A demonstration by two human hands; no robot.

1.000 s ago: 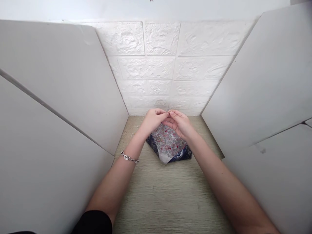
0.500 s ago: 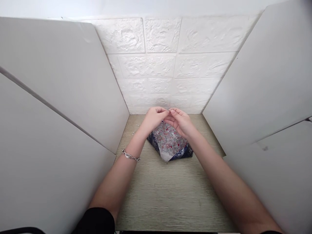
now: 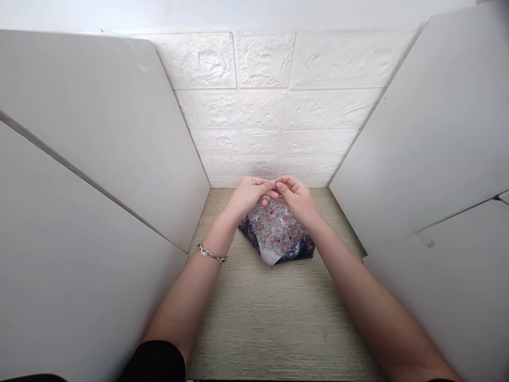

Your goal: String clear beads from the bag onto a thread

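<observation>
A dark blue paper tray (image 3: 296, 253) lies on the pale wood-grain table (image 3: 274, 318), filled with several small clear and red beads (image 3: 276, 233). Above its far edge my left hand (image 3: 250, 195) and my right hand (image 3: 297, 199) meet, fingertips pinched together. Whatever sits between the fingertips is too small to make out. A chain bracelet (image 3: 211, 255) circles my left wrist.
Grey panels stand close on the left (image 3: 99, 175) and right (image 3: 429, 148), narrowing the table. A white embossed brick wall (image 3: 274, 106) closes the back. A few loose beads (image 3: 218, 208) lie on the table at the far left.
The fingertips of both hands have drawn closer and now touch; the hands stay over the tray's far edge. The camera shifted slightly.
</observation>
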